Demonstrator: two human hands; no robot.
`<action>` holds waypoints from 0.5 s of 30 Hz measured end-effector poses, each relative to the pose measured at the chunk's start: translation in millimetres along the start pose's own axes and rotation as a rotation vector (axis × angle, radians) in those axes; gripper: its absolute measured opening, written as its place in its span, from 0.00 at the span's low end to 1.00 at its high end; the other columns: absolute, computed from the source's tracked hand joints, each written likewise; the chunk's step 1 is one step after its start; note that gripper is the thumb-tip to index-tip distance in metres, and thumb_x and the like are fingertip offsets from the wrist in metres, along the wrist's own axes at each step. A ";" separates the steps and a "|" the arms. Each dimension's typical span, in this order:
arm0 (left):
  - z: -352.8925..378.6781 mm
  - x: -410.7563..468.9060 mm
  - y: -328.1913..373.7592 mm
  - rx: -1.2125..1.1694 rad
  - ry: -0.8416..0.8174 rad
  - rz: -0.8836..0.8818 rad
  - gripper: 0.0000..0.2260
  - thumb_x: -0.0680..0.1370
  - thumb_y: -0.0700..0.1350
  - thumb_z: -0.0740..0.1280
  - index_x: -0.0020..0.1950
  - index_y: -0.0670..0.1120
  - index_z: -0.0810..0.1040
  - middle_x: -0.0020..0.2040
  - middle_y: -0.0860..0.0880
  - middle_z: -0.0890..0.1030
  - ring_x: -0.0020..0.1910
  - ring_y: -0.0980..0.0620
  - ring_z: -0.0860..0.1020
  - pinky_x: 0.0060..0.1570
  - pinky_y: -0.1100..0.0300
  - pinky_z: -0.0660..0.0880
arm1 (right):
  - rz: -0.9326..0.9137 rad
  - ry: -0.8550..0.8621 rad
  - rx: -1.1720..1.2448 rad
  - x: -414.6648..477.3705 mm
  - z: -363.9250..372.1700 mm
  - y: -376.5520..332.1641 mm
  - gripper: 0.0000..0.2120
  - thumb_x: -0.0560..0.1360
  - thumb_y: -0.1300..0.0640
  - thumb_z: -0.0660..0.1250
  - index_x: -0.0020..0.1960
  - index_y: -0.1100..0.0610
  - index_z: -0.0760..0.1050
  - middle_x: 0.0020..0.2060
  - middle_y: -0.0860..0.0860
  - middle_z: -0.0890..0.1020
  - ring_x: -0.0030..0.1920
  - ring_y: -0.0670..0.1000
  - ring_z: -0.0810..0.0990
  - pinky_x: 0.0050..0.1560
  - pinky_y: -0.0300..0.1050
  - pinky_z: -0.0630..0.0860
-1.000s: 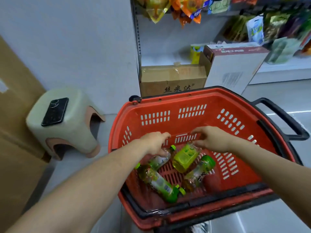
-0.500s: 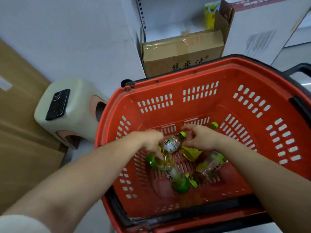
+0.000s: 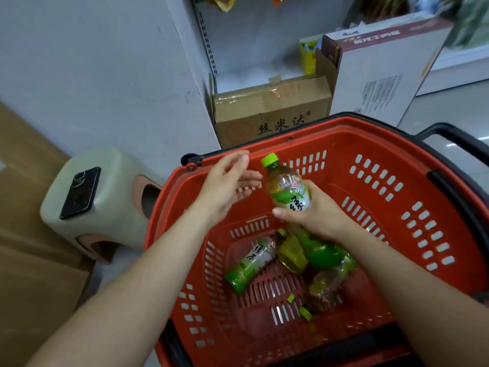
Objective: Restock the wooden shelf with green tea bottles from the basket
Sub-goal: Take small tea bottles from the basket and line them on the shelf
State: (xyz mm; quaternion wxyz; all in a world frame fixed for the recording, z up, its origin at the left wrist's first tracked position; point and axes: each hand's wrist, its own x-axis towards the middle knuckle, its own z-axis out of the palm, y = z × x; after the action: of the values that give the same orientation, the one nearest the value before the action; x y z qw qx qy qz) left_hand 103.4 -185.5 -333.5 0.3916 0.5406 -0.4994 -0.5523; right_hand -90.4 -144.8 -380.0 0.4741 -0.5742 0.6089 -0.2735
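At the centre of the frame the right hand (image 3: 316,217) holds a green tea bottle (image 3: 287,185) above the red basket (image 3: 397,165), its fingers (image 3: 280,213) clamped round the bottle's lower half. The bottle stands nearly upright with its green cap tipped toward the upper left. The left hand (image 3: 225,186) hangs just left of it with fingers apart and holding nothing; whether the tips touch the bottle cannot be told. More bottles (image 3: 251,263) lie on their sides in a loose heap on the basket's floor, lower centre. At the left of the frame a pale stool (image 3: 113,207) carries a dark phone (image 3: 80,192). Behind the basket, at top centre, sits a cardboard box (image 3: 270,109) with a white box (image 3: 383,72) to its right.
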 end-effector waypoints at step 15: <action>22.4 -4.0 -219.7 1.130 -0.187 -0.264 0.45 0.71 0.46 0.72 0.77 0.57 0.44 0.74 0.42 0.63 0.72 0.43 0.62 0.71 0.57 0.58 | 0.037 -0.021 -0.216 4.8 -5.1 -0.7 0.49 0.53 0.26 0.67 0.67 0.49 0.64 0.52 0.48 0.80 0.52 0.52 0.80 0.53 0.52 0.78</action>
State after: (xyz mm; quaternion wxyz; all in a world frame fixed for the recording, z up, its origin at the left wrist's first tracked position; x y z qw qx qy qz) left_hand 105.2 -136.0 -548.8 -0.0750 0.6723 -0.6770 -0.2900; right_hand -94.2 -150.6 -378.6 0.4207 -0.6134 0.6403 -0.1915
